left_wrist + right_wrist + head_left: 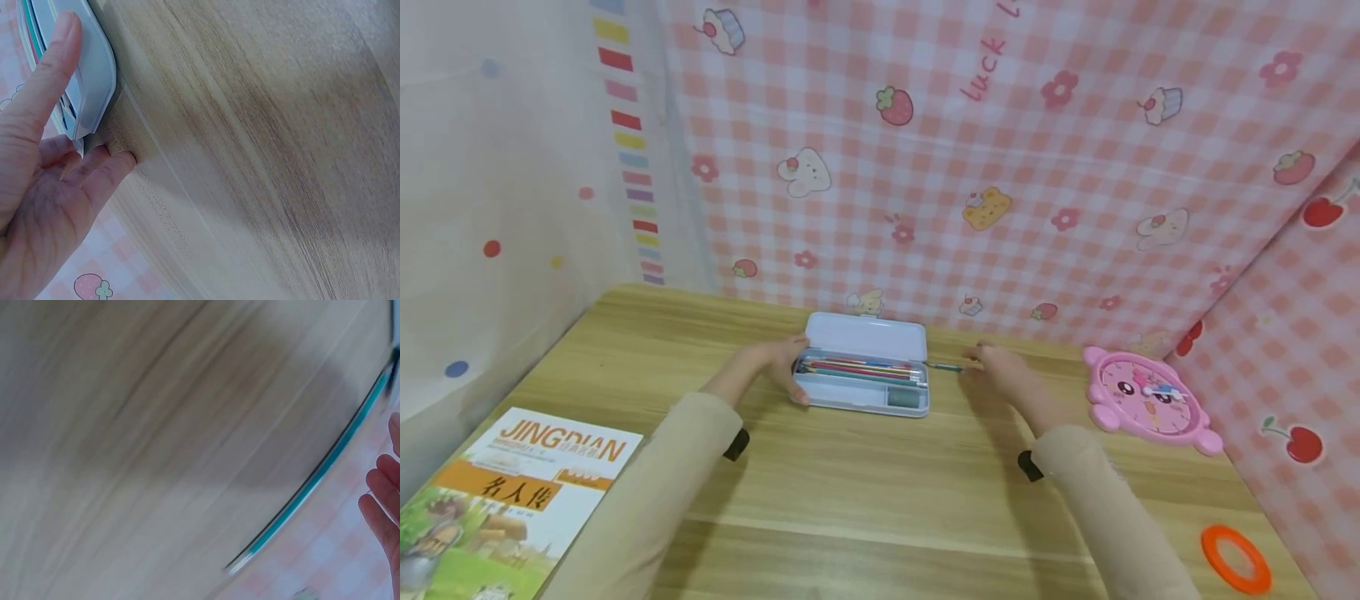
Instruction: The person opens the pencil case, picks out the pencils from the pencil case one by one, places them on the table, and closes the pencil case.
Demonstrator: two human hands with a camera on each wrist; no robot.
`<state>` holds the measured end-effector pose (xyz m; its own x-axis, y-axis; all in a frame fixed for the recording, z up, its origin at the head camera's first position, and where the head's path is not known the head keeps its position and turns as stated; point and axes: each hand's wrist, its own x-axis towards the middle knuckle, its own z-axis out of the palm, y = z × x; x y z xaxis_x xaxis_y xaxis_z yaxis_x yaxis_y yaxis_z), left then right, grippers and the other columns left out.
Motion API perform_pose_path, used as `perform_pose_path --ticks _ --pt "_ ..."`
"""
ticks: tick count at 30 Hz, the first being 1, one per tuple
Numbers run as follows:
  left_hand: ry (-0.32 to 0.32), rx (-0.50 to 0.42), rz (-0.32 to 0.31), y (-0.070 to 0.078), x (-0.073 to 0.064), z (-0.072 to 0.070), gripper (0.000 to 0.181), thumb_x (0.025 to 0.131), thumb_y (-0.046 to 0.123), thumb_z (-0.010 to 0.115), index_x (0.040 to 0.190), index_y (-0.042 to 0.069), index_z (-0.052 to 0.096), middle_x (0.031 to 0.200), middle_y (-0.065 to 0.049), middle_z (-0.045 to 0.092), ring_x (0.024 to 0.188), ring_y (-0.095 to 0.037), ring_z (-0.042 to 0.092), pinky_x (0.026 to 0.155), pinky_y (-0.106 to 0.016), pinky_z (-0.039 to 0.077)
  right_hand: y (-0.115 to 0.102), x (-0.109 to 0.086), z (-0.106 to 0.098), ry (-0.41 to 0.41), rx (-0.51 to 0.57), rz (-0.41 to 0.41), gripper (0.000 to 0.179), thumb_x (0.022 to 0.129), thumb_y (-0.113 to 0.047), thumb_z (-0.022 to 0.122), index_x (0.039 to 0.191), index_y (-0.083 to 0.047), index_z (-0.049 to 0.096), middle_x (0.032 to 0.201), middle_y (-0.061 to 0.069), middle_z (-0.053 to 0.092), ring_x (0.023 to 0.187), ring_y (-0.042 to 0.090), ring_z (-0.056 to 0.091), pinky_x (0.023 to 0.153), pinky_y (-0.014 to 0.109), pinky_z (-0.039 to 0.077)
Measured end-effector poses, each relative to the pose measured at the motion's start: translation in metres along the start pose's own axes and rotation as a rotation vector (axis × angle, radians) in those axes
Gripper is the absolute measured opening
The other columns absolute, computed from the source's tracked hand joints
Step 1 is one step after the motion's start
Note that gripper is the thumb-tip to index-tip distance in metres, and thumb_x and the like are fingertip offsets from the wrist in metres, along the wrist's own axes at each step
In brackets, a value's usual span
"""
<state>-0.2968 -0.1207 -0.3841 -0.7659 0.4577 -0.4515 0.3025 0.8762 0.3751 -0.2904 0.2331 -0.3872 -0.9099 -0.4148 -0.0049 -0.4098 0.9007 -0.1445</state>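
Pencil case [847, 393]: located on the far, middle part of the bench [880, 500], with the lid [868, 335] raised along its far side. Coloured pencils [857, 369] lie in the far compartment; a dark green block [902, 397] occupies the right end of the near compartment. The 2 hands are apart. Left hand [781, 367]: thumb and fingers clamped around the case's left end. Right hand [1000, 371]: fingers extended, near the right end of a teal pencil [337, 450] just right of the case; contact cannot be determined. Book [512, 500]: near left. Pink clock [1150, 425]: right. Orange ring [1215, 557]: near right.
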Motion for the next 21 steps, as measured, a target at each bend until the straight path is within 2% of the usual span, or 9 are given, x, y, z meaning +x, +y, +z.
perform_pose_path --ticks 3,7,12,21 --pt "0.0 -0.008 0.0 -0.001 0.001 0.001 0.11 0.073 0.039 0.074 0.143 -0.01 0.005 0.151 -0.025 0.0 0.139 -0.041 0.006 0.115 -0.051 0.013 -0.017 0.009 0.002 0.036 0.027 -0.049 0.029 0.086 -0.014 0.063 0.111 0.001 0.063 0.103 0.017 0.064 0.098 0.031 0.062 0.084 0.041 0.053" --pt "-0.001 -0.023 -0.004 -0.001 0.0 0.001 0.109 0.073 0.038 0.074 0.143 -0.01 0.005 0.152 -0.025 0.0 0.139 -0.041 0.006 0.115 -0.051 0.013 -0.037 0.021 0.005 0.026 0.086 -0.104 0.025 0.085 -0.011 0.063 0.108 0.0 0.065 0.104 0.015 0.065 0.099 0.029 0.062 0.085 0.041 0.052" --pt "0.002 -0.034 0.0 0.0 -0.001 0.001 0.108 0.074 0.036 0.074 0.142 -0.01 0.004 0.151 -0.026 0.0 0.14 -0.041 0.005 0.115 -0.05 0.013 -0.06 0.033 0.011 -0.01 0.105 -0.168 0.02 0.087 -0.014 0.061 0.102 -0.002 0.068 0.1 0.011 0.069 0.096 0.023 0.064 0.086 0.036 0.052" --pt "0.011 -0.072 -0.004 0.002 -0.002 0.002 0.108 0.074 0.033 0.075 0.143 -0.009 0.004 0.152 -0.024 -0.002 0.14 -0.04 0.004 0.115 -0.05 0.012 -0.082 0.045 0.018 -0.058 0.085 -0.162 0.018 0.087 -0.012 0.06 0.1 -0.003 0.069 0.095 0.009 0.07 0.09 0.02 0.065 0.082 0.034 0.053"
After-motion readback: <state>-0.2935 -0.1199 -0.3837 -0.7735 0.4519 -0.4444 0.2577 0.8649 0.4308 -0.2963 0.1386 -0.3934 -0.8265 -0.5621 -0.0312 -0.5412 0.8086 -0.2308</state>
